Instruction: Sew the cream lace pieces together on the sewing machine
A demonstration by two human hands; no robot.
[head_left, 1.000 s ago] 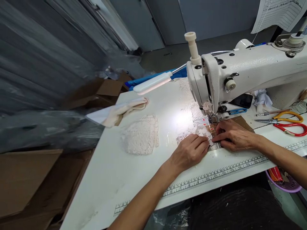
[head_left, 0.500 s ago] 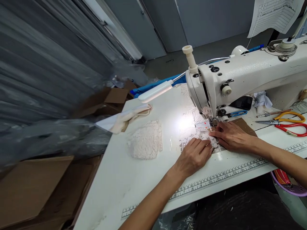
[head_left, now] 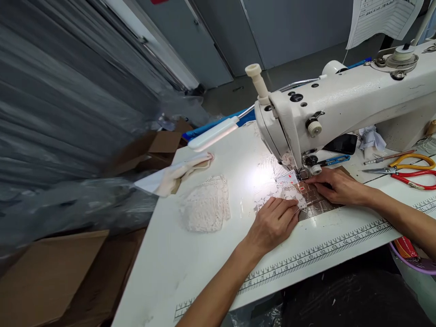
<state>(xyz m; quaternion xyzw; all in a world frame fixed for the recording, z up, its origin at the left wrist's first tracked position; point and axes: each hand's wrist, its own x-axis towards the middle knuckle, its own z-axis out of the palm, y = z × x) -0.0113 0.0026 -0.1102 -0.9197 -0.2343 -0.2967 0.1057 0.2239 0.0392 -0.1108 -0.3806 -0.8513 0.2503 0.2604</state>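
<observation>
White lace fabric (head_left: 292, 196) lies under the needle area of a white sewing machine (head_left: 340, 100), its far edge reaching the presser foot (head_left: 301, 174). My left hand (head_left: 275, 222) is closed on the near edge of the lace, fingers bent together. My right hand (head_left: 335, 185) is right of the presser foot, fingers closed and the tips close to it; what they pinch, if anything, is too small to make out. Between my hands the shiny brownish machine plate (head_left: 318, 206) shows. A small red mark sits on the plate close to the foot.
Folded lace pieces (head_left: 207, 204) and a cream cloth (head_left: 177, 175) lie on the left. Right of the machine bed are blue thread snips (head_left: 335, 160), a dark phone (head_left: 341, 144) and scissors with orange and red handles (head_left: 405, 170). A ruler strip (head_left: 306, 261) runs along the front edge.
My right hand has moved off the lace to the right, uncovering more of the plate. My left hand stays on the lace's near edge. The view has shifted slightly.
</observation>
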